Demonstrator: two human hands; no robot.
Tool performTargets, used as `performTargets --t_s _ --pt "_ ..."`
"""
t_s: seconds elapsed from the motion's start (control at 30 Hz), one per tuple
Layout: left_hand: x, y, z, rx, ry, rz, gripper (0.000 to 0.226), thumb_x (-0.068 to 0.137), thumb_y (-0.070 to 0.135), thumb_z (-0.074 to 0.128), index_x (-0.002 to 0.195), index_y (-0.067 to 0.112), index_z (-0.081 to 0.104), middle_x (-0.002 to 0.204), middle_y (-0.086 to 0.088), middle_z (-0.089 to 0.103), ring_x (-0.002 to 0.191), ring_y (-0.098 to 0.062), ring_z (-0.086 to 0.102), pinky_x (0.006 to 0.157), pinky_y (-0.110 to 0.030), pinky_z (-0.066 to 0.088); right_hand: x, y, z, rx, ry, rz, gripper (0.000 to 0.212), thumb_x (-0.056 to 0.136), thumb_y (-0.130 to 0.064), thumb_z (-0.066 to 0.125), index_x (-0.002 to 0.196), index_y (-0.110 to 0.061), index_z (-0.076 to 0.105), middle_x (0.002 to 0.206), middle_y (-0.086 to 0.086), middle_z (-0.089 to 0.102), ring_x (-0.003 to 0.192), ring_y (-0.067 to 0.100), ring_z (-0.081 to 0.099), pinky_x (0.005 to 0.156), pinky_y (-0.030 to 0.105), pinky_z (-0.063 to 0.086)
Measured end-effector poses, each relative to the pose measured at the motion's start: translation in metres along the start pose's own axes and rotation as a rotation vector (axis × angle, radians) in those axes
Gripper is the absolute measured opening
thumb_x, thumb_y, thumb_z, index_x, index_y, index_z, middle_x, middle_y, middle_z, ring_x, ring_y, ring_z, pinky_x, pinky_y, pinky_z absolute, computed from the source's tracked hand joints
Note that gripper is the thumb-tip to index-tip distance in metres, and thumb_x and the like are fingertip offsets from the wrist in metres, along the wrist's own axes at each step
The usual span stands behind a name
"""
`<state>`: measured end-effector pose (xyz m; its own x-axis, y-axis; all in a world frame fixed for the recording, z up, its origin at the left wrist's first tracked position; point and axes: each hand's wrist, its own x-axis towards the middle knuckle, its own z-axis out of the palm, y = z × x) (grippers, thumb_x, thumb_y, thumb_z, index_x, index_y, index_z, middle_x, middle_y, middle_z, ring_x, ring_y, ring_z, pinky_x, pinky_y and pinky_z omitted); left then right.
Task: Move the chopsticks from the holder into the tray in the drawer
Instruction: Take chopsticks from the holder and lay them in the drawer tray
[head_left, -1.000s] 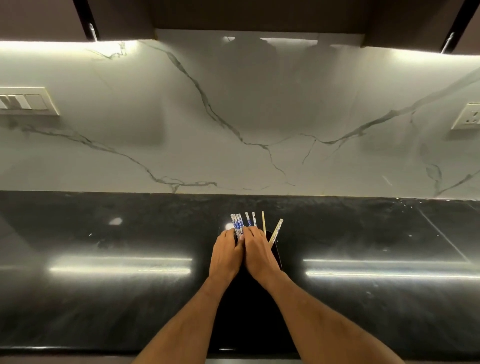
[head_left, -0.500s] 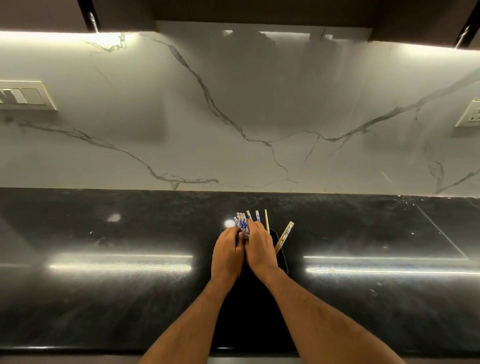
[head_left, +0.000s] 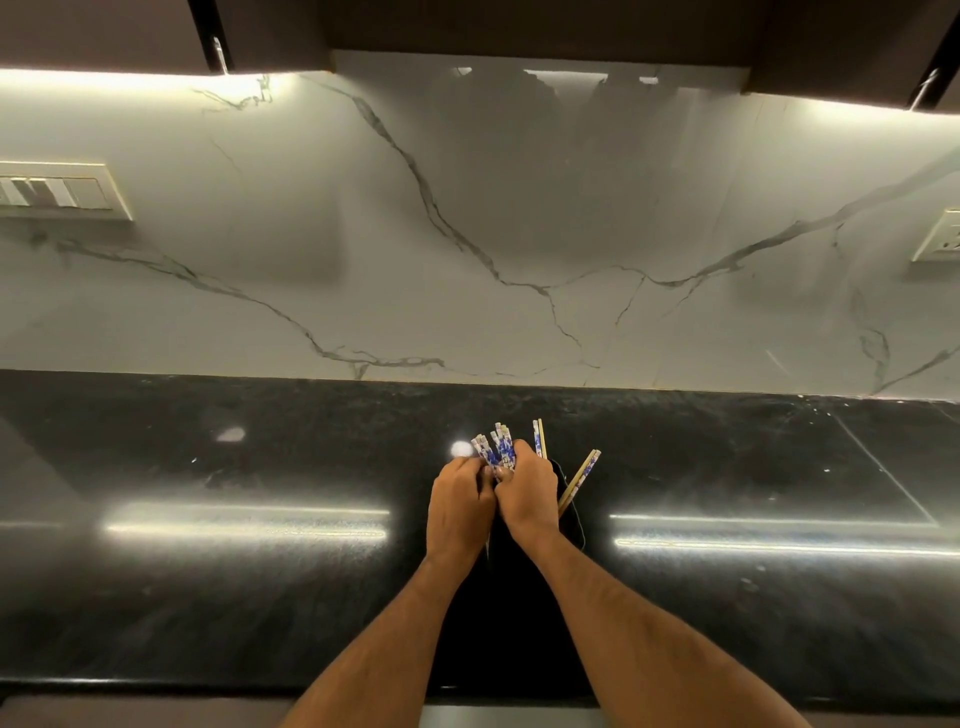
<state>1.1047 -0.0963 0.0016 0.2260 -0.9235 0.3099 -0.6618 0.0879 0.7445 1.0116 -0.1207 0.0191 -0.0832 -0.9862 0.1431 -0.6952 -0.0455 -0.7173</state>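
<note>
A bundle of several chopsticks with blue-and-white patterned tops sticks up from a black holder on the dark counter. My left hand and my right hand are pressed together around the bundle, fingers closed on it. Two more chopsticks stand upright just behind my right hand. Another pair leans out to the right over the holder's rim. The holder is mostly hidden by my hands and forearms. No drawer or tray is in view.
The glossy black counter runs left to right and meets a white marble backsplash. A switch plate sits on the wall at left and a socket at right. Dark cabinets hang overhead.
The patterned tops have been drawn tighter into one bundle between my hands. The pair on the right has tipped further to the right. My hands stayed at the holder.
</note>
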Motion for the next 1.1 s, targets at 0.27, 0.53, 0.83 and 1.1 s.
performTargets --t_s 0.27,0.53,0.83,1.1 --pt "-0.005 0.008 -0.006 0.043 0.067 -0.042 0.027 0.097 0.015 0.055 0.071 0.017 0.061 0.075 0.009 0.055 0.063 -0.005 0.05 0.059 -0.016 0.038 -0.006 -0.005 -0.013 0.021 0.08 0.03 0.016 0.094 -0.013 0.067 0.109 -0.008 0.067 0.101 0.006 0.073 0.09 0.016 0.068 0.066 0.016 0.044" --pt "-0.008 0.025 -0.013 -0.002 0.105 0.048 0.023 0.1 0.009 0.052 0.083 0.012 0.067 0.082 0.001 0.064 0.07 -0.007 0.054 0.065 -0.019 0.041 -0.002 -0.015 -0.031 0.174 0.153 0.054 0.019 0.094 -0.011 0.067 0.112 -0.003 0.068 0.103 0.011 0.074 0.092 0.017 0.071 0.077 0.029 0.06" --pt "-0.008 0.064 -0.02 -0.488 -0.106 -0.097 0.021 0.101 0.019 0.058 0.119 0.016 0.067 0.106 0.007 0.074 0.097 -0.006 0.07 0.083 -0.022 0.056 0.002 -0.048 -0.076 0.638 0.264 0.031 0.02 0.094 -0.004 0.066 0.113 -0.007 0.068 0.096 0.006 0.076 0.078 0.008 0.075 0.066 0.024 0.063" --pt "-0.005 0.102 -0.048 -0.649 -0.423 -0.094 0.028 0.106 0.015 0.046 0.101 0.003 0.07 0.088 -0.015 0.076 0.082 -0.028 0.073 0.081 -0.04 0.06 -0.009 -0.06 -0.13 0.877 0.204 -0.101 0.027 0.093 0.002 0.064 0.117 -0.012 0.064 0.093 0.009 0.076 0.077 0.017 0.077 0.065 0.028 0.063"
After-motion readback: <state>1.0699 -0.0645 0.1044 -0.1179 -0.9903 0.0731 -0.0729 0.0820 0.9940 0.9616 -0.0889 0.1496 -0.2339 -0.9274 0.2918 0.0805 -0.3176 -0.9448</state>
